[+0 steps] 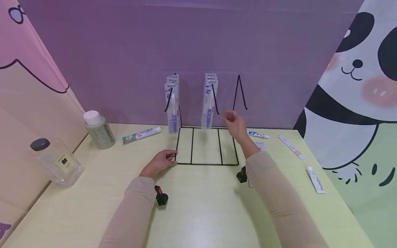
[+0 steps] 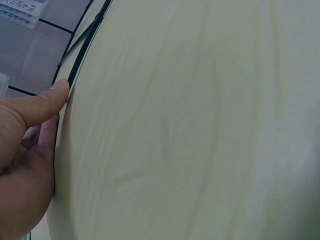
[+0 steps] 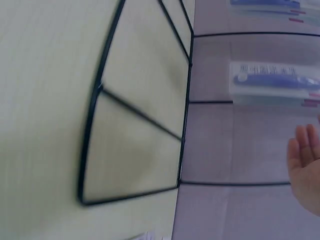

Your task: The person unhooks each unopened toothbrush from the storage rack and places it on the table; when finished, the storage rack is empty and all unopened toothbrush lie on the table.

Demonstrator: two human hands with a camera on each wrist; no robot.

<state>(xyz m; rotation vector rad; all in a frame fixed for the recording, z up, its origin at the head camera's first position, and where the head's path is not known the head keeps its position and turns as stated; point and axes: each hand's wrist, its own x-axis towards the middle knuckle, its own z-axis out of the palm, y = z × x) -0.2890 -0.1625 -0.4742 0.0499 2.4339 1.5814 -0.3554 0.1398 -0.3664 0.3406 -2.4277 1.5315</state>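
A black wire display rack [image 1: 207,164] stands on the table, its hooks rising against the purple backdrop. My left hand [image 1: 162,160] grips the left side of its base; in the left wrist view the thumb [image 2: 54,102] presses on the wire. Packaged toothbrushes hang on the left hook [image 1: 173,115] and more packaged toothbrushes on the middle hook [image 1: 207,112]. The right hook [image 1: 243,94] is bare. My right hand [image 1: 236,128] is raised just below that hook, fingers loosely bent and holding nothing. In the right wrist view this hand [image 3: 307,172] is partly cut off.
A toothpaste tube [image 1: 141,135], a grey-green bottle [image 1: 100,132] and a clear bottle [image 1: 63,163] lie or stand at left. At right are a small tube [image 1: 258,135], a slim packet [image 1: 291,147] and a white tube [image 1: 316,180]. Another packet [image 1: 260,146] is partly behind the right arm.
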